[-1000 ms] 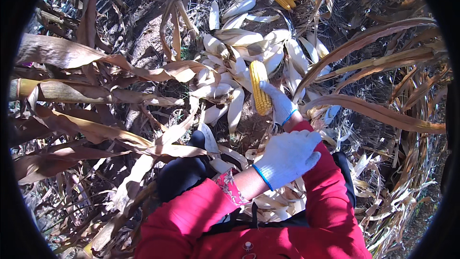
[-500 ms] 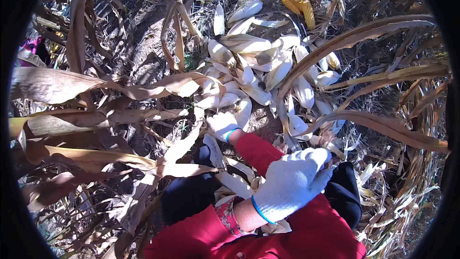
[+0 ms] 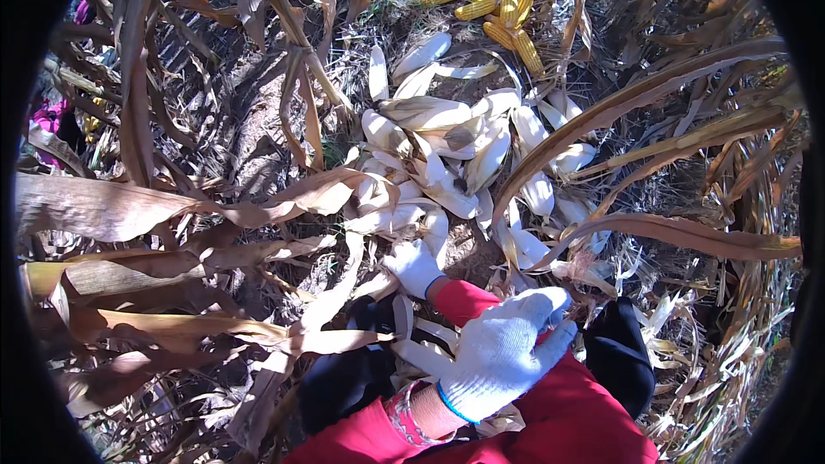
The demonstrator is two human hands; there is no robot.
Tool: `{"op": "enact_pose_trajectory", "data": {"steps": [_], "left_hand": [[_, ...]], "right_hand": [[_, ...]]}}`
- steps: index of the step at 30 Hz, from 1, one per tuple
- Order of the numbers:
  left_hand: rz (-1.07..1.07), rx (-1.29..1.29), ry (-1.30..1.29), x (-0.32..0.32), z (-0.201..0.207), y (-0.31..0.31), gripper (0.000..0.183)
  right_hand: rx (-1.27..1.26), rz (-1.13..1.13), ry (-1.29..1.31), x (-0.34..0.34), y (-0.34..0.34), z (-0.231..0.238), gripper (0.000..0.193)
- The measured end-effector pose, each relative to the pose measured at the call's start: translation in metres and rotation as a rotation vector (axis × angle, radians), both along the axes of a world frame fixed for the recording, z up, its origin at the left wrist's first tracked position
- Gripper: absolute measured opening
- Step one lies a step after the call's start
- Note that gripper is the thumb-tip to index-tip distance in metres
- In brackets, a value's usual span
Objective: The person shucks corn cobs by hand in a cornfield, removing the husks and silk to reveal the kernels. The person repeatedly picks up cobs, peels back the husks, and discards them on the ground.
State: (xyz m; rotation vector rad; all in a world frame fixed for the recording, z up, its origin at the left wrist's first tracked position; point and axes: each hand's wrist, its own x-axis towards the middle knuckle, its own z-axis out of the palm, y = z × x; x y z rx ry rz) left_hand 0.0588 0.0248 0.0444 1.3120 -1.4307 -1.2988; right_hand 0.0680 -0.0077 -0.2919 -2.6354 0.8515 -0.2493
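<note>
My left hand (image 3: pixel 507 351), in a white knit glove with a blue edge, crosses above my right forearm. Its fingers are curled loosely, thumb apart from them, and nothing shows between. My right hand (image 3: pixel 412 267), gloved the same way, reaches out from under the left arm to the near edge of a heap of corn ears in pale husks (image 3: pixel 443 167). Beside its fingers lies one husked-over ear (image 3: pixel 435 236). The right fingertips point down and are hidden, so whether they grip anything does not show.
Bare yellow corn cobs (image 3: pixel 507 13) lie beyond the heap. Dry corn stalks (image 3: pixel 112 279) and leaves reach in from the left; a long curved leaf (image 3: pixel 636 99) arches over the right side. Loose husks (image 3: pixel 670 326) litter the ground near my dark-clad knee (image 3: pixel 614 352). Magenta cloth (image 3: pixel 53 125) shows far left.
The heap and cobs sit lower and a little left in the picture as the view shifts. My right hand stays at the heap's near edge; the left has moved slightly left, its fingers still curled.
</note>
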Motion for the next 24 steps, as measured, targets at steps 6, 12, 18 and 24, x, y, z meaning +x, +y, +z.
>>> {"op": "enact_pose_trajectory", "data": {"steps": [6, 12, 18, 24], "left_hand": [[0.194, -0.035, -0.061, 0.010, 0.009, -0.009, 0.029], [0.530, 0.008, 0.331, 0.002, -0.020, -0.018, 0.022], [0.441, 0.248, 0.300, -0.007, -0.057, -0.015, 0.046], [0.135, 0.498, 0.756, -0.020, -0.043, -0.004, 0.044]], "right_hand": [[1.290, -0.269, -0.151, -0.070, -0.033, 0.140, 0.062], [1.159, -0.439, -0.500, -0.175, -0.030, 0.213, 0.057], [1.519, -0.544, -0.865, -0.209, 0.017, 0.302, 0.070], [1.387, -0.676, -0.982, -0.214, 0.040, 0.293, 0.053]]}}
